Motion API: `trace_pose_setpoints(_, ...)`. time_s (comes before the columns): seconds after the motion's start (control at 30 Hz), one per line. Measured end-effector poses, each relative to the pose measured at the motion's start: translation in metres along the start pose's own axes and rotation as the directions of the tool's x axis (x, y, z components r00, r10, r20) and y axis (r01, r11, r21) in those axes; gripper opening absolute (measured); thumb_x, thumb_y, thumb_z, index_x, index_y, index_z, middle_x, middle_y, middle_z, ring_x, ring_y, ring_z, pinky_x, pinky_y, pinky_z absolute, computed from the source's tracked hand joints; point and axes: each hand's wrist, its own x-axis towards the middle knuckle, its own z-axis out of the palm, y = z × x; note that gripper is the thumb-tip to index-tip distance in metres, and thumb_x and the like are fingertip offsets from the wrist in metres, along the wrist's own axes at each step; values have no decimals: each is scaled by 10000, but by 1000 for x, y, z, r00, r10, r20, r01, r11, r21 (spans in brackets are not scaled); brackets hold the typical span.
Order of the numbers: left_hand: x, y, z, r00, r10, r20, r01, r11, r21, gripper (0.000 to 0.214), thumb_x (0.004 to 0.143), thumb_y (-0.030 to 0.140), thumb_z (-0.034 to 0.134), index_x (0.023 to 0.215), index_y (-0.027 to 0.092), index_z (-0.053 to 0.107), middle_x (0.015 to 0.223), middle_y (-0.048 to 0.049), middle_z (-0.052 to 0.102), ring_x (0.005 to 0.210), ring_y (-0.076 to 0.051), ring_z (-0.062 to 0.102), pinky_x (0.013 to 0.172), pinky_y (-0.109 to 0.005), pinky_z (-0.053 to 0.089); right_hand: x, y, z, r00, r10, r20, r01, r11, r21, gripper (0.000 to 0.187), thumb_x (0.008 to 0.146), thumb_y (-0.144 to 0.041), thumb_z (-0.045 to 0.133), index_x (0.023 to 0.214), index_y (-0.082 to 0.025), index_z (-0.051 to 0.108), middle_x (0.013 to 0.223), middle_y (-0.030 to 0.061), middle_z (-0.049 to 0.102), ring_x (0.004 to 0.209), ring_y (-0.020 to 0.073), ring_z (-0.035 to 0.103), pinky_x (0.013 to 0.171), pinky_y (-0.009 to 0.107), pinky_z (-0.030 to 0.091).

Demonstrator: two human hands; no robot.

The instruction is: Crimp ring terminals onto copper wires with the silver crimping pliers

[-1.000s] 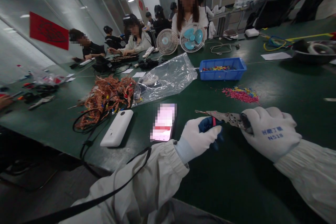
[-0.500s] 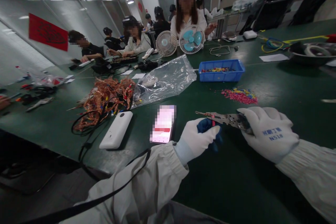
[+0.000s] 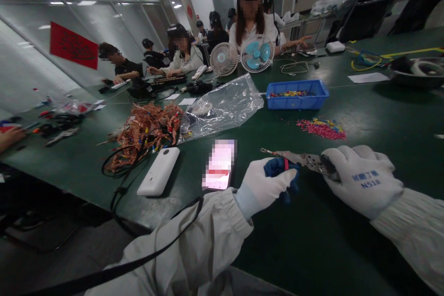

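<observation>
Right white-gloved hand (image 3: pixel 362 179) clenched around grey metal crimping pliers (image 3: pixel 305 159), left white-gloved hand (image 3: pixel 265 185) pinching small red terminal (image 3: pixel 286 164) at them, pink-screened phone (image 3: pixel 219 164) just left, blue plastic tray (image 3: pixel 296 94) far behind

We've got both gloved hands up front: left hand (image 3: pixel 265 185) pinched shut, fingertips together, right hand (image 3: pixel 364 180) curled in a fist, forearms angled inward.
</observation>
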Motion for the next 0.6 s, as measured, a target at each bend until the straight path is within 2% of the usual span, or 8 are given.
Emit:
trace_pose_setpoints(0.17,1,-7,-1,999,41,6,-41,999,16,468,813,503,872,1029,108,743,720,-26,706,590,-151,654,601,-310,569,5,2,-3,999,24,46,-27,998,62,278,895,-383,466,970,-243,694,986,124,741,940,334,605,794,474,400)
trace_pose_setpoints(0.27,1,-5,-3,999,40,7,-41,997,64,351,872,398,839,1056,114,749,818,-60,741,718,-180,710,709,-341,603,5,6,0,998,14,55,-19,995,101,268,882,-401,478,938,-248,691,956,109,748,912,317,606,799,471,387)
trace_pose_setpoints(0.37,0,1,-3,999,31,-43,-24,988,155,214,891,268,821,1032,120,757,932,-88,766,860,-198,738,819,-351,604,4,12,5,999,-25,-24,28,990,135,229,875,-394,497,901,-251,674,891,95,737,861,291,592,775,451,375)
trace_pose_setpoints(0.47,-1,5,-2,999,9,-37,-3,989,147,181,908,234,795,1033,112,747,892,-73,748,806,-188,726,765,-338,604,4,20,10,995,-71,-67,81,983,164,217,890,-388,491,873,-249,657,835,80,715,816,265,574,746,429,366)
trace_pose_setpoints(0.6,-2,2,-2,998,37,45,-43,986,159,179,977,268,701,1043,105,733,842,-55,715,689,-157,684,662,-304,582,3,27,10,994,-105,-28,108,973,204,207,877,-386,508,880,-248,663,812,69,700,795,254,569,742,423,370)
